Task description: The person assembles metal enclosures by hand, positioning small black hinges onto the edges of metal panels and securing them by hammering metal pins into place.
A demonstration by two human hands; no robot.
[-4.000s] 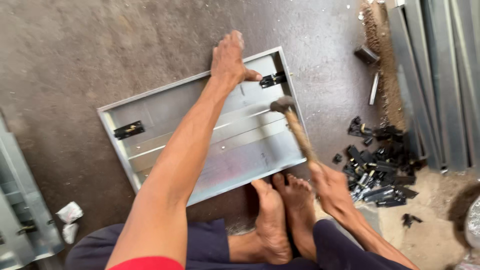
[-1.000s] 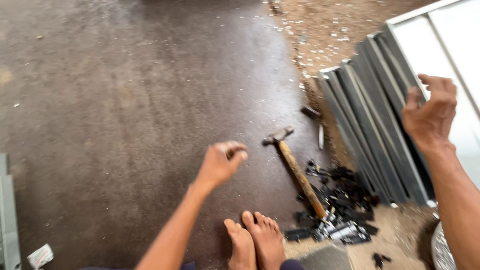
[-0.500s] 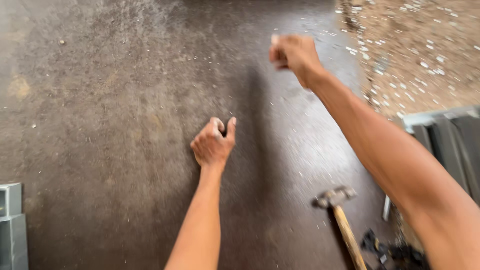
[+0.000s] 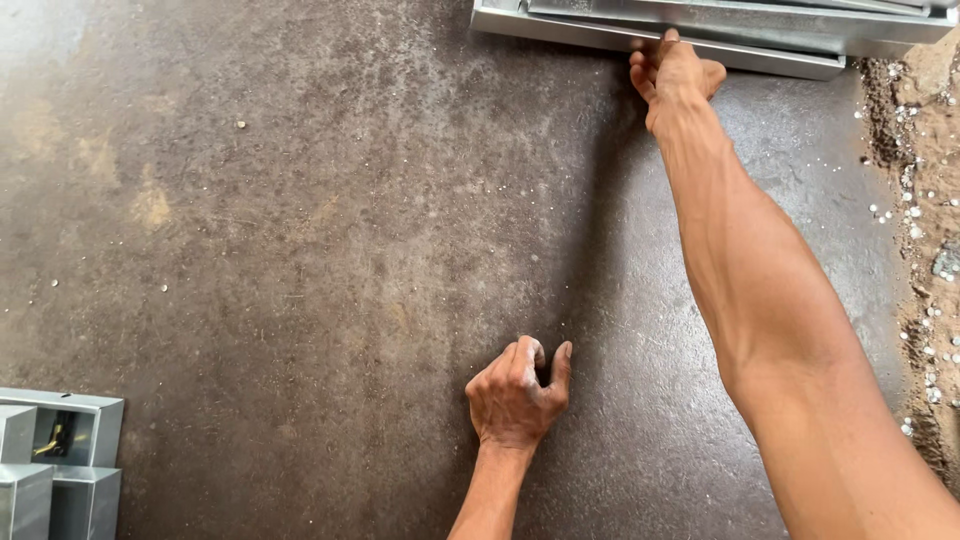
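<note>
The right hand (image 4: 675,75) is stretched far out and its fingers grab the edge of a flat grey metal tray (image 4: 660,30) lying on the dark floor (image 4: 300,250) at the top. What is in the tray cannot be seen. The left hand (image 4: 515,400) rests on the floor, curled in a loose fist, holding nothing. Small metal boxes (image 4: 60,450) sit at the lower left. The hammer seen a moment ago is out of view now.

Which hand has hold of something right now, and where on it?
The right hand grips the near edge of the metal tray. The left hand holds nothing visible, resting curled on the floor.
</note>
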